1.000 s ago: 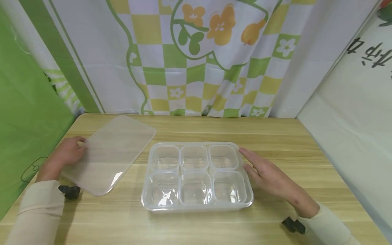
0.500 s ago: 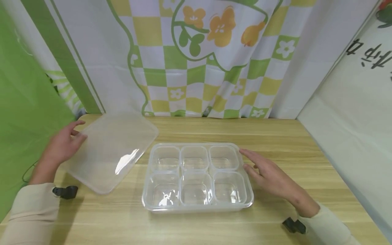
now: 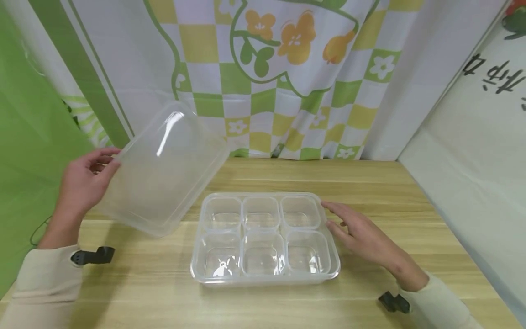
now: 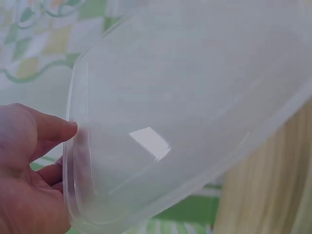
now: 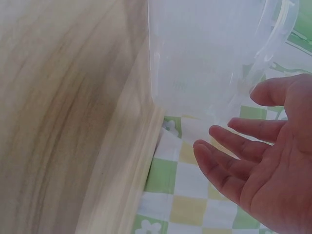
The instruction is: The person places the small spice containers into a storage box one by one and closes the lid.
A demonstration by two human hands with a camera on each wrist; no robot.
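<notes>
My left hand [image 3: 85,183] pinches the left edge of a clear plastic lid [image 3: 168,173], which is raised and tilted above the table. In the left wrist view the thumb lies on the near face of the lid [image 4: 185,97], with fingers behind its rim. A clear rectangular container [image 3: 263,279] holding several small square boxes [image 3: 263,251] sits at the middle of the table. At its right side is my right hand [image 3: 361,233], fingers fairly straight, the tips at or close to the rim. The right wrist view shows that hand [image 5: 263,156] beside the container wall [image 5: 200,53].
The wooden table [image 3: 349,301] bears the container. A checked, flower-print curtain [image 3: 267,105] hangs along the back edge. Green cloth [image 3: 33,137] stands at the left, and a white sheet with dark writing [image 3: 485,151] at the right.
The left hand's fingers moved forward and took a pinch on the lid's edge. The lid has risen from the table and tilted up. The right hand and container stay put.
</notes>
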